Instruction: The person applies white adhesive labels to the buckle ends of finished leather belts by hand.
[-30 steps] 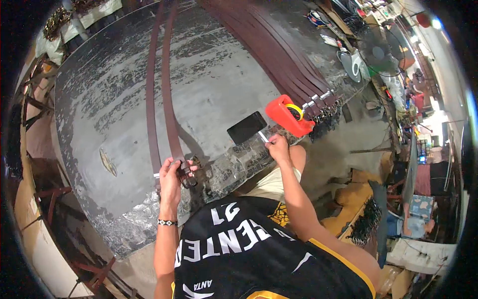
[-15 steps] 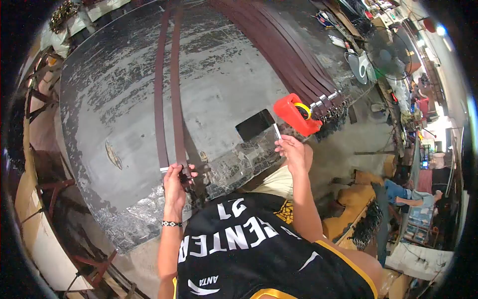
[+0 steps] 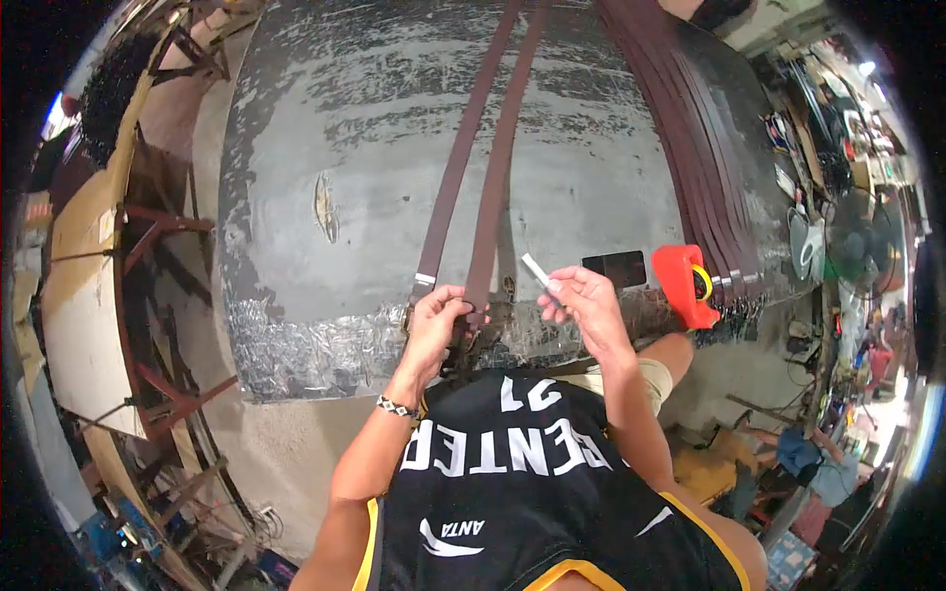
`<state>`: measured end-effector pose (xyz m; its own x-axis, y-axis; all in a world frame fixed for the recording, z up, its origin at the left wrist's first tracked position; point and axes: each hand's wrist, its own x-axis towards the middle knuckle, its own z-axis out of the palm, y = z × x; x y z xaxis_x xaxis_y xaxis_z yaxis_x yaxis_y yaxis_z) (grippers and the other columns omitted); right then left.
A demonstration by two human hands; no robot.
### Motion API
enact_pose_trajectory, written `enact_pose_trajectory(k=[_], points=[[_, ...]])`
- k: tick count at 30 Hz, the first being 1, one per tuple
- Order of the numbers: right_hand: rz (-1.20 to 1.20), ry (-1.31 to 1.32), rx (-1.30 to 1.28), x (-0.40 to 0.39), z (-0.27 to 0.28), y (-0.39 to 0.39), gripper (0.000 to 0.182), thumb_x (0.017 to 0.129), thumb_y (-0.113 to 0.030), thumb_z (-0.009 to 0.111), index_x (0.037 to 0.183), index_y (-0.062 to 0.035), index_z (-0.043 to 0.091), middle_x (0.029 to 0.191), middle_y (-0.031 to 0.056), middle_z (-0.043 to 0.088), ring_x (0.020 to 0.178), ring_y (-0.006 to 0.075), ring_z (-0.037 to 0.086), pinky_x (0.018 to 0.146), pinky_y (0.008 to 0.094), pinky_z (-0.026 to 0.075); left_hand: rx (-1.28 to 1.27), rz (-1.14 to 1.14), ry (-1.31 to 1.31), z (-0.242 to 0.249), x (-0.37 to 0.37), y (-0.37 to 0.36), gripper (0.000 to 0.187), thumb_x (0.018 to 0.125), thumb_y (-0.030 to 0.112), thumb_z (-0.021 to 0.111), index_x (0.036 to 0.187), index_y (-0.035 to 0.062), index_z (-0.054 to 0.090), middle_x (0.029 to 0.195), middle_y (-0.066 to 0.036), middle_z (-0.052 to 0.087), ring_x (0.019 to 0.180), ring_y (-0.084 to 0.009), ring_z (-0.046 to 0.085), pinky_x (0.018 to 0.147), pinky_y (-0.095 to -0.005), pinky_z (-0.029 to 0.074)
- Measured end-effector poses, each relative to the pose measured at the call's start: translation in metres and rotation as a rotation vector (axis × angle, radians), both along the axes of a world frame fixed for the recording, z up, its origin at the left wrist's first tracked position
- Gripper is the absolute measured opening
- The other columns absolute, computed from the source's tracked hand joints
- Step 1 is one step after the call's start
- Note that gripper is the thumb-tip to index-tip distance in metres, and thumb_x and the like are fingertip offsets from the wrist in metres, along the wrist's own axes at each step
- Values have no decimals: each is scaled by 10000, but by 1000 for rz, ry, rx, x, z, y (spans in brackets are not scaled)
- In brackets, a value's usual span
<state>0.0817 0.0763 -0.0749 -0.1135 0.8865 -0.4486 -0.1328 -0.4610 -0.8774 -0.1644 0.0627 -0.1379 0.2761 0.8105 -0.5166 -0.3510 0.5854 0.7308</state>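
Faces the bench (image 3: 384, 217). Could skew the brown strap (image 3: 497, 207), running away from the pinching left hand (image 3: 434, 327), by loosening that pinch. Could nudge the black phone (image 3: 616, 268), just right of the right hand (image 3: 588, 300), by swinging sideways — grips a white stick (image 3: 533, 266) in that hand. Finds front edge close behind — broad grey surface beyond both hands.

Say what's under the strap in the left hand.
The strap passes over the table, visible on both sides; the surface directly beneath is covered. The left hand hides part of the strap's near end.
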Motion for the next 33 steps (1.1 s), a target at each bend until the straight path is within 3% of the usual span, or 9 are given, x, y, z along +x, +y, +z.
enact_pose_trajectory(k=[7, 16, 23, 26, 29, 33], points=[[135, 7, -31, -51, 8, 6, 122, 933, -108, 635, 997, -7, 614, 771, 74, 668, 615, 122, 619, 543, 225, 460, -18, 89, -108, 19, 7, -16, 159, 912, 36, 579, 1063, 19, 626, 884, -20, 683, 748, -71, 621, 599, -213, 482], [152, -18, 11, -72, 14, 13, 121, 930, -71, 635, 1013, -3, 579, 759, 94, 663, 612, 118, 613, 562, 237, 490, 84, 101, -117, 41, -12, -3, 189, 878, 23, 567, 1057, 7, 624, 914, -16, 655, 778, -85, 614, 615, -220, 484], [170, -91, 67, -84, 14, 15, 98, 922, -22, 623, 994, 6, 564, 752, 87, 660, 599, 101, 599, 561, 235, 492, 61, 159, -95, 47, -12, -3, 41, 924, 57, 594, 935, 31, 623, 827, -9, 666, 653, -48, 568, 555, -211, 445], [185, -129, 83, -83, 12, 13, 91, 922, -17, 617, 989, 9, 561, 753, 82, 660, 603, 94, 599, 560, 232, 491, 114, 130, -18, 40, -12, -4, 69, 919, 66, 606, 950, 18, 645, 812, 20, 640, 717, -53, 586, 655, -213, 468], [200, -158, 107, -85, 11, 12, 78, 917, -12, 610, 973, 11, 562, 740, 70, 653, 593, 88, 585, 543, 226, 471, 127, 100, 80, 35, -13, -6, 62, 922, 67, 621, 927, 12, 649, 812, 11, 649, 737, -52, 590, 670, -213, 461], [210, -158, 112, -84, 11, 15, 93, 920, -25, 621, 976, 9, 555, 734, 65, 647, 607, 87, 600, 558, 232, 489, 128, 115, 118, 35, -10, -4, 116, 927, 120, 643, 858, 28, 628, 739, 12, 653, 625, -21, 552, 505, -191, 406]])
